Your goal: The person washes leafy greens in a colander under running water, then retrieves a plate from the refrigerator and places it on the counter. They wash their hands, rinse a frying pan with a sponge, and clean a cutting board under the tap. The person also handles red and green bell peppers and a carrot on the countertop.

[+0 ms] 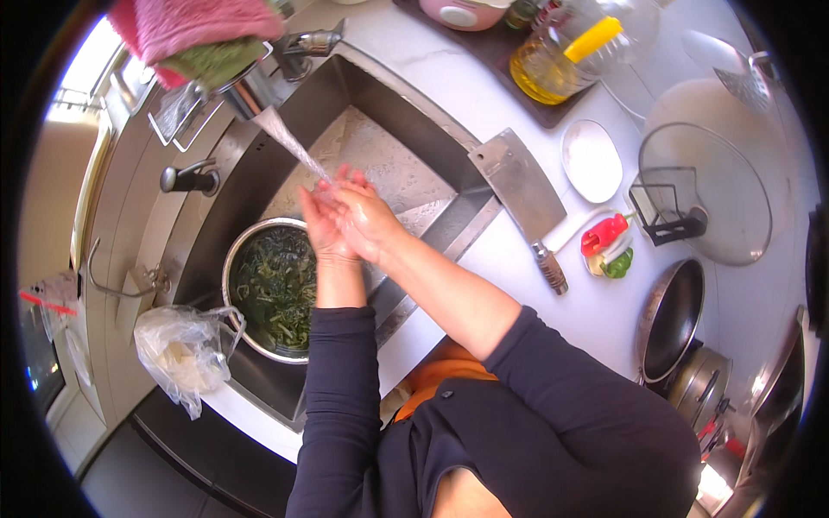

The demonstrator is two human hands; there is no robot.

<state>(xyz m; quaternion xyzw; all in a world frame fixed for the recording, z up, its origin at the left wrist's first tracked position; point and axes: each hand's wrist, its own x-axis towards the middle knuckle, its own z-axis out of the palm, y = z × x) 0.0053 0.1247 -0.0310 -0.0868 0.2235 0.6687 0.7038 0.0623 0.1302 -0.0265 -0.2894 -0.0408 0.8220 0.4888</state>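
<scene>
Water runs from the faucet (249,94) at the upper left onto my two wet hands, which touch each other above the steel sink (388,162). My left hand (327,226) is palm up with its fingers apart. Lying against it is my right hand (363,217), its fingers partly spread; neither holds an object. Beside my left wrist, a round metal pot (228,285) stands in the sink, filled with water and chopped leafy greens (275,285). My left forearm hides its right edge.
A cleaver (521,188) lies by the sink's right edge, near a white dish (590,160) and cut peppers (605,236). Further right are a glass lid (706,194) and a frying pan (671,320). A plastic bag (184,359) sits at the sink's left edge.
</scene>
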